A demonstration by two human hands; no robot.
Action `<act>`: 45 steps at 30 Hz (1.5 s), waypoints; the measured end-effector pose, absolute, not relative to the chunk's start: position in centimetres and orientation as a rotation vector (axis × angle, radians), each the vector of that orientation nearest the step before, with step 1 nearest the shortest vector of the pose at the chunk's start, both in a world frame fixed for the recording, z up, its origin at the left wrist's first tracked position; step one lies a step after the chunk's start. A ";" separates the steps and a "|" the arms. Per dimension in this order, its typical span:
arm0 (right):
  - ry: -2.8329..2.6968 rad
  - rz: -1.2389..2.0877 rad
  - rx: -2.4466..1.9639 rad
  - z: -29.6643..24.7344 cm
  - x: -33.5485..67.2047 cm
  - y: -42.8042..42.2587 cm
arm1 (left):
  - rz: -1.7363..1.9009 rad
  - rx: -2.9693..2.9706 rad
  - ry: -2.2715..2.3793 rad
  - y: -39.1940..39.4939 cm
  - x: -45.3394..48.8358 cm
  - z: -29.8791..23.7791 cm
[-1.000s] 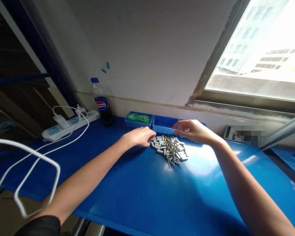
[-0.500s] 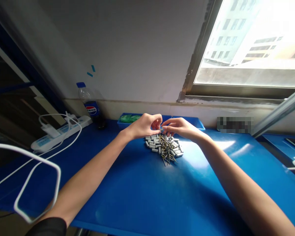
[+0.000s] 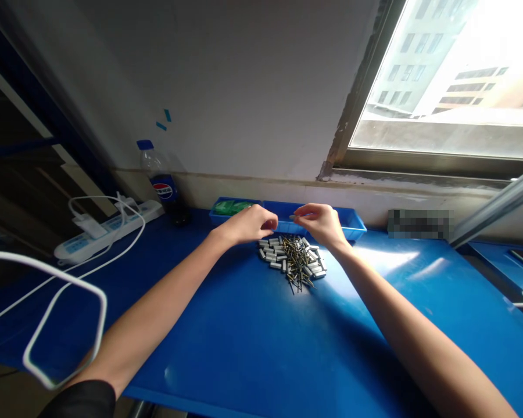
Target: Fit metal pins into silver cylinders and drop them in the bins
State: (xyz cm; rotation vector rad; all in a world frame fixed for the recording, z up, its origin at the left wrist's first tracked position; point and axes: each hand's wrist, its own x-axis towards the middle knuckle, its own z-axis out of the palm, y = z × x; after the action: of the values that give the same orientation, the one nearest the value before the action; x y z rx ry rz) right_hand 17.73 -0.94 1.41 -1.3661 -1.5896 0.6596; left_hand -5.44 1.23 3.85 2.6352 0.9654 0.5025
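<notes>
On the blue table lies a pile of small grey metal pieces (image 3: 273, 249), mixed with thin dark and brass-coloured screw-like pins (image 3: 298, 255). My right hand (image 3: 322, 222) pinches one small grey metal piece (image 3: 293, 217) between thumb and fingertips, in front of the blue bin (image 3: 353, 229). At the pile's far left edge is my left hand (image 3: 253, 223), its fingers curled together. Whatever those fingers hold, if anything, is hidden. The two hands are apart.
Green items (image 3: 230, 207) fill the bin's left compartment. Further left stand a cola bottle (image 3: 163, 187) and a white power strip (image 3: 108, 235). A white cable (image 3: 102, 313) loops by my left forearm. A pixelated object (image 3: 421, 224) sits at the back right.
My hands have separated after being close together over the pile. The right hand now holds the grey piece up by the bin; the left fingers have curled in.
</notes>
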 end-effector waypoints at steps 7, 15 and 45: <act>-1.789 0.384 -1.389 0.2 17.8 -0.4 | 0.158 2.637 0.971 1.0 -6.9 2.9; -1.842 0.325 -1.401 0.1 17.7 -0.7 | 0.152 2.679 1.082 0.8 -6.9 2.5; -1.507 0.784 -1.388 0.4 18.0 -0.9 | 0.187 2.610 1.049 -0.4 -4.9 4.1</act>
State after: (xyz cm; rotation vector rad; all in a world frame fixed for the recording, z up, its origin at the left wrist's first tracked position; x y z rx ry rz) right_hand 17.99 -0.87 0.36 -1.3884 -1.5067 0.7835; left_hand -4.86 -0.41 4.13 2.6105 1.0492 0.1871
